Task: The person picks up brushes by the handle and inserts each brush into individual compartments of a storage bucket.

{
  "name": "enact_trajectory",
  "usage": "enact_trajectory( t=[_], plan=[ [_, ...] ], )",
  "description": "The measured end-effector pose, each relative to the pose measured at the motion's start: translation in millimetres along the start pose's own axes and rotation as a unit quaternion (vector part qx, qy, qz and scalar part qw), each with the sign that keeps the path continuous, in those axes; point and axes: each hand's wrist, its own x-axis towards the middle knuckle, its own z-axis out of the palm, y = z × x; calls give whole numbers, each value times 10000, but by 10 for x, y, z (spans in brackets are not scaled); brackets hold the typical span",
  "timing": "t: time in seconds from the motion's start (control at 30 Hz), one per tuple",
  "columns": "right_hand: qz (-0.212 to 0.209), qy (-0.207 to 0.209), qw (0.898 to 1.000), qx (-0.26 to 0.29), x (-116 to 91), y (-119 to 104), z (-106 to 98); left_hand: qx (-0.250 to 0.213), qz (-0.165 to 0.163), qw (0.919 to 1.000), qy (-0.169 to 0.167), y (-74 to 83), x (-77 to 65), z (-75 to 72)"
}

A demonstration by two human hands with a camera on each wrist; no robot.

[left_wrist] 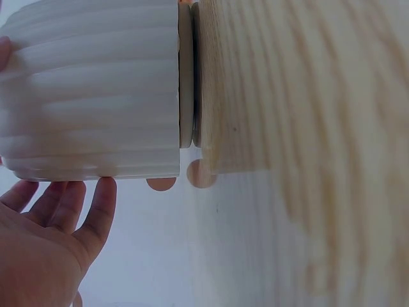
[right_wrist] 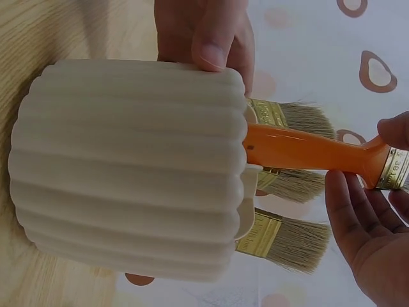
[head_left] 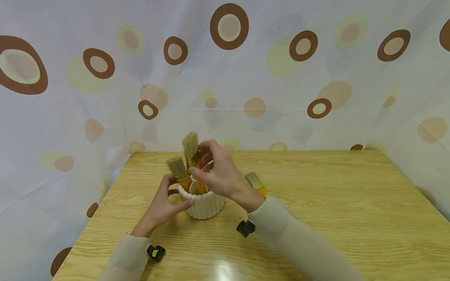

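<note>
A white ribbed pot [head_left: 204, 206] stands on the table, with several bristled paintbrushes in it, bristles up. My left hand [head_left: 162, 206] holds the pot from the left, thumb on the near side near the rim, fingers at the far side. Above the rim, my right hand [head_left: 222, 171] pinches one paintbrush [right_wrist: 294, 148] just below its metal band; the lower end of its orange handle is hidden inside the pot. Another paintbrush [head_left: 178, 168] leans left in the pot. In the right wrist view, brush bristles [right_wrist: 297, 246] show beyond the rim.
Right of the pot lies a further paintbrush [head_left: 254, 180], partly hidden behind my right wrist. The wooden table [head_left: 334, 203] reaches back to a patterned curtain [head_left: 253, 78]. Small black devices [head_left: 156, 253] sit at both wrists.
</note>
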Motion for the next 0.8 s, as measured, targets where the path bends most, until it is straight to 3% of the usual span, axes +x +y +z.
enact_trajectory(
  t=[0.4, 0.8],
  plan=[
    [-25, -15, 9995, -315, -40, 115, 90, -18, -54, 10000, -52, 3, -6, 4],
    [258, -228, 9985, -435, -132, 233, 175, -52, -65, 10000, -39, -15, 0, 2]
  ],
)
